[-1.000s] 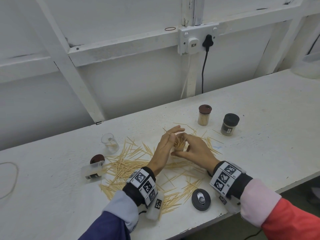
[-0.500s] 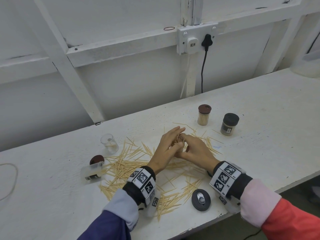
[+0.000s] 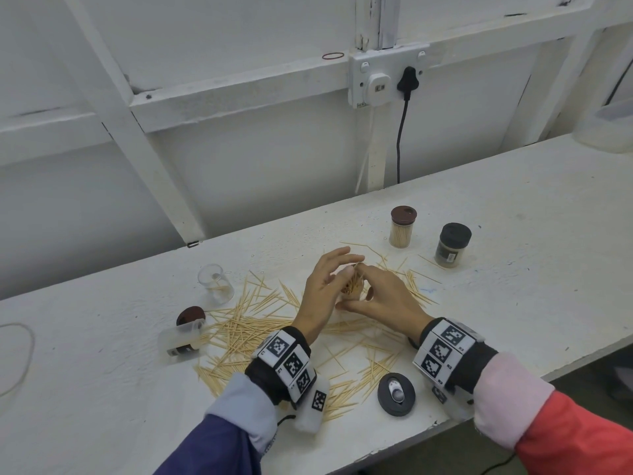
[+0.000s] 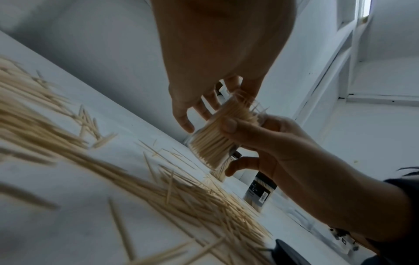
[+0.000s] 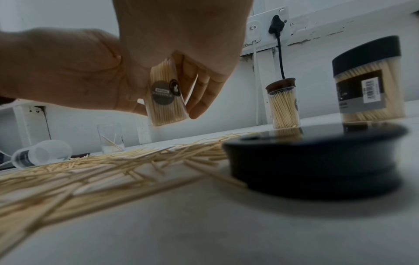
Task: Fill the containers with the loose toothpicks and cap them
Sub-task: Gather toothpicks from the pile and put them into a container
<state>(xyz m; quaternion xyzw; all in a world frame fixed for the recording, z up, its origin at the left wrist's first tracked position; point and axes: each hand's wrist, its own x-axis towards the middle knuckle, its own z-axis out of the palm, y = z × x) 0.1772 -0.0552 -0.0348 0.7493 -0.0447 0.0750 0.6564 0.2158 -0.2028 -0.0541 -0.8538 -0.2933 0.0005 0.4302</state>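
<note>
Right hand [image 3: 383, 296] gripping container [image 4: 213, 141] — left hand [image 3: 322, 289] beside

White bench [image 3: 513, 217] against white panelled wall [image 3: 239, 166]. Double socket [image 3: 387, 77] on wall at 12 o'clock, black plug [image 3: 408, 78] in right outlet, cable [image 3: 399, 145] hanging to bench. Red rubber band [image 3: 333, 56] on rail, 9 o'clock of socket. Thin loop [image 3: 20, 358] on bench at far 9 o'clock.

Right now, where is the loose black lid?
In the head view the black lid lies flat near the table's front edge, just left of the right wrist, with loose toothpicks beside it.
</note>
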